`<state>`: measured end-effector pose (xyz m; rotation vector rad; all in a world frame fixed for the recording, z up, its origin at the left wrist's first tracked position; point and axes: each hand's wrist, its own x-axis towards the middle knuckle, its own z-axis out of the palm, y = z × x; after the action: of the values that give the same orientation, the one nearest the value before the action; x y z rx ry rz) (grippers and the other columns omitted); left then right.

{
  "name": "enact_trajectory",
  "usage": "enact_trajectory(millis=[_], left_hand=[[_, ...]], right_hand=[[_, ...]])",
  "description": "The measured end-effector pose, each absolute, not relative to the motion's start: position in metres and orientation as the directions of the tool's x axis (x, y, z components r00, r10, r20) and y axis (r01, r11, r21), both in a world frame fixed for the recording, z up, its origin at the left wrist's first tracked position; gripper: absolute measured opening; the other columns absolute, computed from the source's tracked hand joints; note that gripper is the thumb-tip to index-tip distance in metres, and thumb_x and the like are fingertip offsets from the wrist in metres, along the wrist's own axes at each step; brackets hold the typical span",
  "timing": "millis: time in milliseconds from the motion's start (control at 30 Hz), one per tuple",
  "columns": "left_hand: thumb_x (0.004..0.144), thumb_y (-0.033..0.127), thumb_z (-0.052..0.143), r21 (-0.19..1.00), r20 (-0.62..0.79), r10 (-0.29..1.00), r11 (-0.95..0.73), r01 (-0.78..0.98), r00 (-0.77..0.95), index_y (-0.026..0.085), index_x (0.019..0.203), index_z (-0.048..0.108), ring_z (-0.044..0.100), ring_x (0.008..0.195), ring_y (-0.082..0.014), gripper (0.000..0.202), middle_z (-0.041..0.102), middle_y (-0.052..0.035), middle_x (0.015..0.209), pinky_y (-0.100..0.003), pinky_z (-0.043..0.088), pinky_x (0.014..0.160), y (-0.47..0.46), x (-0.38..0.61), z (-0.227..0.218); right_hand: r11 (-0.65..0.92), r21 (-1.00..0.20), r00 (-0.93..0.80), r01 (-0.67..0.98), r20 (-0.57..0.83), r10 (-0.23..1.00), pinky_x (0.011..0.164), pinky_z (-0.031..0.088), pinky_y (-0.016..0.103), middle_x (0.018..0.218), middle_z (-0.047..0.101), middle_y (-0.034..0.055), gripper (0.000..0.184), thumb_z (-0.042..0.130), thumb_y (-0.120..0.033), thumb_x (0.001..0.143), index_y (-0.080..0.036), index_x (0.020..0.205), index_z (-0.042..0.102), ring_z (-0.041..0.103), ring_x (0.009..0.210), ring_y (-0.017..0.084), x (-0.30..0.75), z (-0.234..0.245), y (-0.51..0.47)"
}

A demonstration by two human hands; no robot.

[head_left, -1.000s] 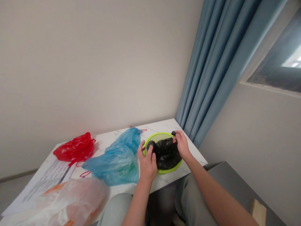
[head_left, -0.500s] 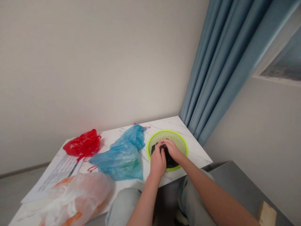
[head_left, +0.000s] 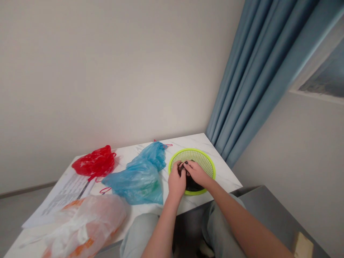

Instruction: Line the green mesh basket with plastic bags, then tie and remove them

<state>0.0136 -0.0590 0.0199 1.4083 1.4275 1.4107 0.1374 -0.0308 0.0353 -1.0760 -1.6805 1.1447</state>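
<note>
1. Surface: white marble-look table top (head_left: pixel 221 175), grey veining, corner pushed into room's corner.
2. Room: beige wall (head_left: pixel 107 79) behind, blue curtain (head_left: pixel 249 79) hanging at R, window (head_left: pixel 322 77) past it w/ pale sill. Grey floor (head_left: pixel 18 208) at far L, grey ledge (head_left: pixel 268 215) low R.
3. On table, L to R: red bag (head_left: pixel 94 163), blue bag (head_left: pixel 137 177) w/ red loop handles, green plastic basket (head_left: pixel 206 169). White bag (head_left: pixel 86 225) w/ orange print lies at near edge, printed paper (head_left: pixel 67 191) beside it, under red bag's handle.
4. Writing: paper's text too small to read; orange print on white bag unreadable. No brand legible.
5. Black bag (head_left: pixel 191 184): inside basket, bunched on the mesh, partly under hands.
6. L hand (head_left: pixel 176 181): closed on top of black bag, fingers gripping it.
7. R hand (head_left: pixel 197 173): also closed on bag, fingertips meeting L hand's over it.
8. Person's knees (head_left: pixel 138 229) in pale trousers show below table edge.
</note>
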Motion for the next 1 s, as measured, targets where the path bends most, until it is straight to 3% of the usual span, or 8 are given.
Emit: enact_trajectory(millis=[133, 267, 467, 600, 800, 900, 1000], left_hand=[[0.083, 0.026, 0.053, 0.988, 0.122, 0.977, -0.137, -0.077, -0.172, 0.018, 0.092, 0.067, 0.063, 0.091, -0.0206, 0.018, 0.070, -0.0056, 0.093, -0.034, 0.047, 0.086, -0.051, 0.007, 0.024], [0.077, 0.029, 0.063, 0.979, 0.046, 0.991, -0.070, -0.189, -0.128, 0.017, 0.084, 0.061, 0.060, 0.073, -0.0157, 0.014, 0.065, -0.0012, 0.078, -0.027, 0.047, 0.070, -0.045, 0.005, 0.019], [0.084, 0.027, 0.059, 0.989, 0.116, 0.960, -0.136, -0.061, -0.256, 0.020, 0.083, 0.052, 0.056, 0.067, -0.0145, 0.009, 0.057, 0.0020, 0.070, -0.025, 0.042, 0.065, -0.049, 0.006, 0.016], [0.091, 0.028, 0.051, 0.973, 0.230, 0.955, -0.222, 0.067, -0.184, 0.021, 0.091, 0.051, 0.057, 0.074, -0.0152, 0.007, 0.058, 0.0006, 0.081, -0.027, 0.043, 0.071, -0.057, 0.006, 0.023], [0.083, 0.027, 0.065, 0.930, 0.288, 0.955, -0.263, 0.257, -0.065, 0.022, 0.107, 0.053, 0.061, 0.086, -0.0197, 0.026, 0.063, -0.0041, 0.098, -0.031, 0.045, 0.078, -0.064, 0.008, 0.030], [0.088, 0.022, 0.058, 0.899, 0.337, 0.941, -0.320, 0.298, -0.009, 0.023, 0.113, 0.058, 0.063, 0.097, -0.0210, 0.024, 0.067, -0.0063, 0.108, -0.033, 0.046, 0.086, -0.064, 0.007, 0.031], [0.091, 0.022, 0.053, 0.864, 0.379, 0.925, -0.351, 0.362, -0.008, 0.022, 0.105, 0.064, 0.065, 0.097, -0.0208, 0.018, 0.070, -0.0061, 0.104, -0.034, 0.047, 0.088, -0.062, 0.005, 0.031]], right_hand=[[0.175, -0.979, -0.248, 0.109, 0.143, 0.958, 0.067, 0.045, 0.027, 0.082, 0.064, 0.0018, 0.029, 0.047, -0.042, 0.094, -0.020, 0.090, 0.066, 0.058, 0.075, 0.017, 0.138, 0.037, -0.028], [0.217, -0.969, -0.249, 0.120, 0.182, 0.951, 0.072, 0.046, 0.028, 0.082, 0.065, 0.0013, 0.024, 0.051, -0.037, 0.091, -0.020, 0.087, 0.067, 0.058, 0.079, 0.017, 0.136, 0.042, -0.028], [0.172, -0.975, -0.123, 0.144, 0.155, 0.980, 0.051, 0.043, 0.025, 0.069, 0.057, -0.0021, 0.015, 0.054, -0.034, 0.087, -0.023, 0.092, 0.064, 0.051, 0.058, 0.014, 0.135, 0.041, -0.026], [0.115, -0.984, -0.063, 0.133, 0.108, 0.992, 0.043, 0.041, 0.023, 0.061, 0.054, -0.0036, 0.017, 0.055, -0.035, 0.085, -0.023, 0.094, 0.064, 0.049, 0.051, 0.013, 0.136, 0.038, -0.023], [0.100, -0.986, -0.117, 0.136, 0.084, 0.990, 0.041, 0.040, 0.022, 0.063, 0.063, -0.0017, 0.016, 0.060, -0.036, 0.083, -0.021, 0.090, 0.063, 0.053, 0.048, 0.012, 0.139, 0.038, -0.022], [0.079, -0.985, -0.139, 0.154, 0.058, 0.989, 0.040, 0.037, 0.022, 0.060, 0.062, -0.0033, 0.019, 0.058, -0.036, 0.084, -0.021, 0.095, 0.061, 0.049, 0.042, 0.011, 0.139, 0.038, -0.024], [0.036, -0.991, -0.139, 0.126, 0.018, 0.990, 0.044, 0.038, 0.023, 0.054, 0.056, -0.0070, 0.019, 0.049, -0.029, 0.086, -0.023, 0.103, 0.055, 0.050, 0.043, 0.012, 0.140, 0.038, -0.026]])
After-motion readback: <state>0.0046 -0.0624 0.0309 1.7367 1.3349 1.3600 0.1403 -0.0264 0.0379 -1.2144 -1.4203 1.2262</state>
